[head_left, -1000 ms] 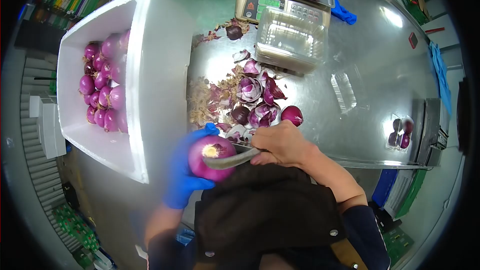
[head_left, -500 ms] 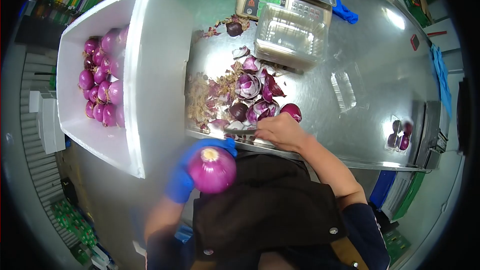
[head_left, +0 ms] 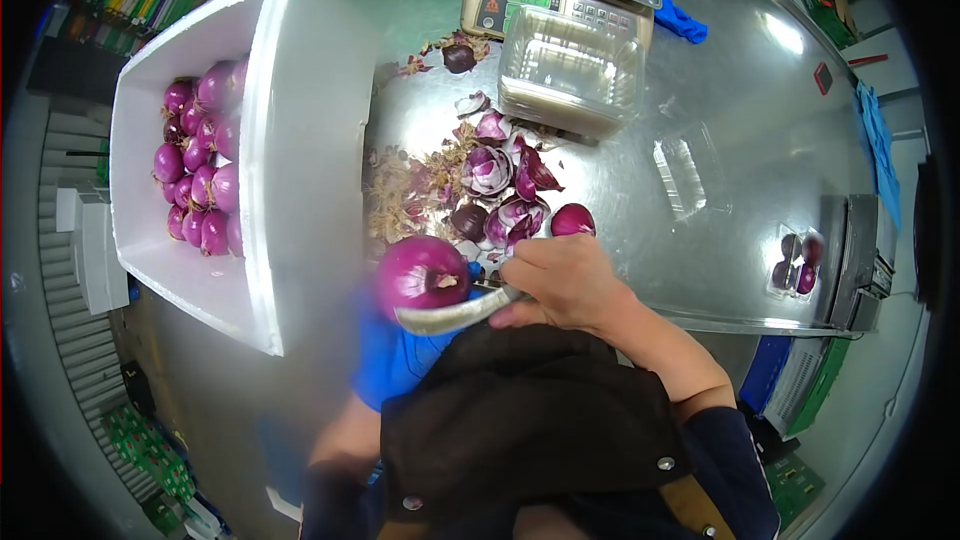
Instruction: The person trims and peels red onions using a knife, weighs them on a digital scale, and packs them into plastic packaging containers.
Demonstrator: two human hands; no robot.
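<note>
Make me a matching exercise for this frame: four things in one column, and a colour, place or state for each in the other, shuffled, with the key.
1. Knife
2. Onion behind the blade
3. Plastic containers by the scale
4. Foam box

A. White, with many onions inside
B. Gripped in the bare right hand
C. See-through
D. Held by the blue-gloved left hand

Pairs: 1-B, 2-D, 3-C, 4-A

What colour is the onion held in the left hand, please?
The onion is purple, showing best in the head view.
</note>
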